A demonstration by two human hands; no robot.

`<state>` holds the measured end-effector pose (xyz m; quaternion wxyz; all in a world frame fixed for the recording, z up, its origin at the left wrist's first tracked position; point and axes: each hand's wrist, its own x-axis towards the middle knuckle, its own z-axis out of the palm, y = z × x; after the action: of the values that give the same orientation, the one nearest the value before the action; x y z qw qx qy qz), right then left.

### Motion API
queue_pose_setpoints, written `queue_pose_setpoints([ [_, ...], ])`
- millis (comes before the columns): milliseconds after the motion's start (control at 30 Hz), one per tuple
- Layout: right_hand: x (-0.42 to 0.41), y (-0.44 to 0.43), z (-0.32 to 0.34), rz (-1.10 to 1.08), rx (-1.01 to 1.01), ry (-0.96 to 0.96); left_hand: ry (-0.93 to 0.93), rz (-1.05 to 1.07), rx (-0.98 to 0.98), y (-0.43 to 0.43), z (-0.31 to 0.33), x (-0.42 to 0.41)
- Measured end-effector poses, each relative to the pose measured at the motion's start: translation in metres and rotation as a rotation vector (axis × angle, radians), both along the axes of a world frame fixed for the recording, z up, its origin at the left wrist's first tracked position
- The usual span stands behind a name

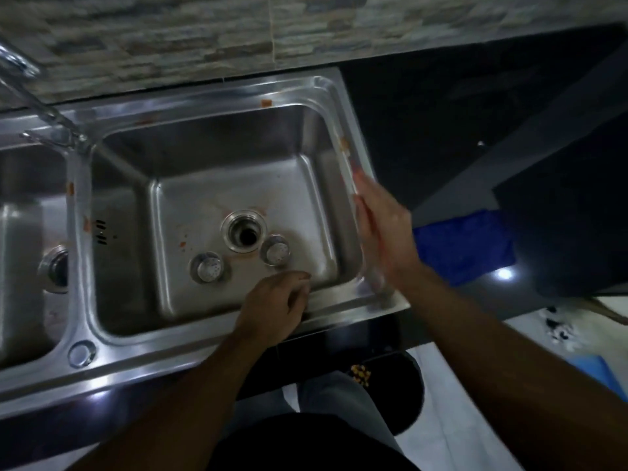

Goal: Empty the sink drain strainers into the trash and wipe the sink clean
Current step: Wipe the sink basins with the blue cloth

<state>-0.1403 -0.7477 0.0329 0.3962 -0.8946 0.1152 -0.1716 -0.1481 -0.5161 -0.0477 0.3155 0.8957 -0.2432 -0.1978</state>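
A steel double sink (210, 96) fills the view, with orange smears on its rim and floor. In the right basin the drain (244, 234) stands uncovered. Two metal strainers lie upside down on the basin floor, one (206, 266) left of the drain and one (276, 249) to its right. My left hand (277, 305) hovers over the front rim with fingers loosely curled, holding nothing. My right hand (382, 226) is flat and blurred over the sink's right rim, fingers extended, nothing in it.
A blue cloth (465, 246) lies on the dark counter right of the sink. A black trash bin (384, 379) with yellow scraps stands on the floor below the counter edge. The faucet (44, 113) rises at the back left. The left basin's drain (56, 268) is at the frame edge.
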Motion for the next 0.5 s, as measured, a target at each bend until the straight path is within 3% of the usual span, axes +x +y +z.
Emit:
queue_pose_setpoints([
  [133,0.035,-0.081,-0.023,0.14,-0.421,0.11,-0.014,0.095,0.075,-0.037,0.007,-0.014],
  [300,0.059,-0.141,-0.047,0.26,-0.631,0.38,-0.123,-0.056,0.159,-0.066,0.008,-0.036],
  [500,0.076,-0.156,-0.051,0.342,-0.578,0.507,-0.168,0.0,0.121,-0.068,0.014,-0.035],
])
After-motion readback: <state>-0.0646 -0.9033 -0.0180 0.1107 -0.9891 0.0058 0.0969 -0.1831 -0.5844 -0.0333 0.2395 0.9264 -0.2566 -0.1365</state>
